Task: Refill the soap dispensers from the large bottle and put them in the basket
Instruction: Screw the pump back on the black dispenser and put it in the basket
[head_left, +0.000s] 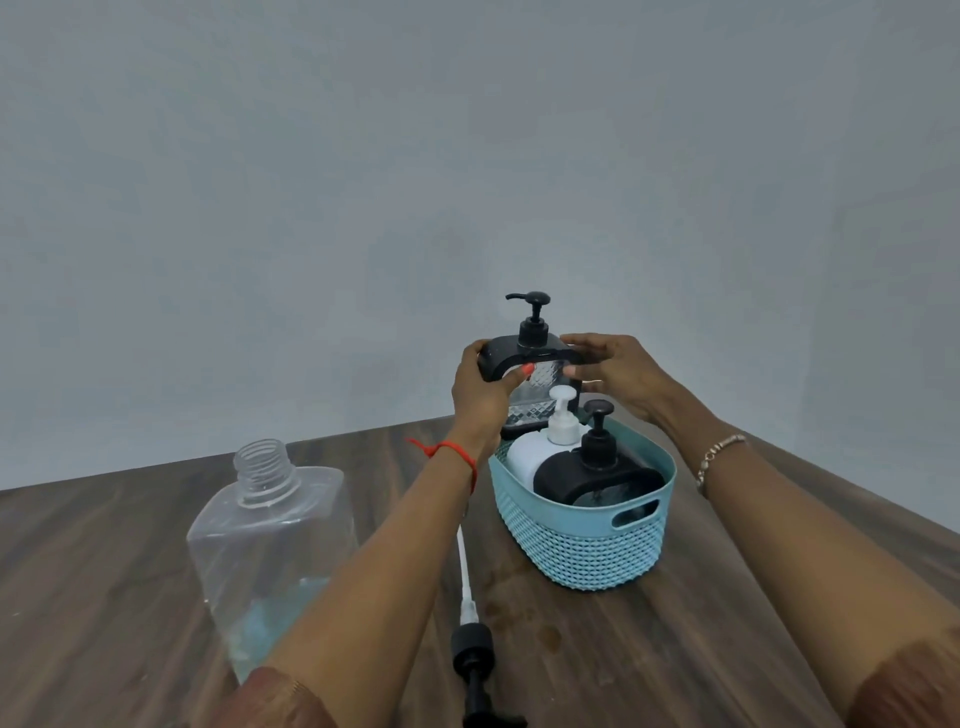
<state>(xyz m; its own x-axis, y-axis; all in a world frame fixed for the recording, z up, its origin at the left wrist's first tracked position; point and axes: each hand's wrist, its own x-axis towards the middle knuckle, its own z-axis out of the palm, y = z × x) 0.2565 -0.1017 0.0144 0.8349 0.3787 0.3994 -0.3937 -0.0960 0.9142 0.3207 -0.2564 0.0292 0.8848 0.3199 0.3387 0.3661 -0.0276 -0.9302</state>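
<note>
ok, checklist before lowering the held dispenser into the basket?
1. Grip: left hand and right hand both hold the black-topped clear patterned dispenser: ok.
2. It is upright, pump fitted: ok.
3. Free room at the far end of the teal perforated plastic basket: cannot tell, hidden.
4. White pump dispenser and black dispenser sit inside, pumps up: ok.
5. Large clear bottle capped: not ok; its black pump lies on the wooden table.

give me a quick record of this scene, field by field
held: black-topped clear dispenser, upright, at the far end of the basket
left hand: grips its shoulder
right hand: grips the other side
in basket: white dispenser, black dispenser
large bottle: uncapped, little blue liquid left
pump: lies on the table, right of the bottle
</note>
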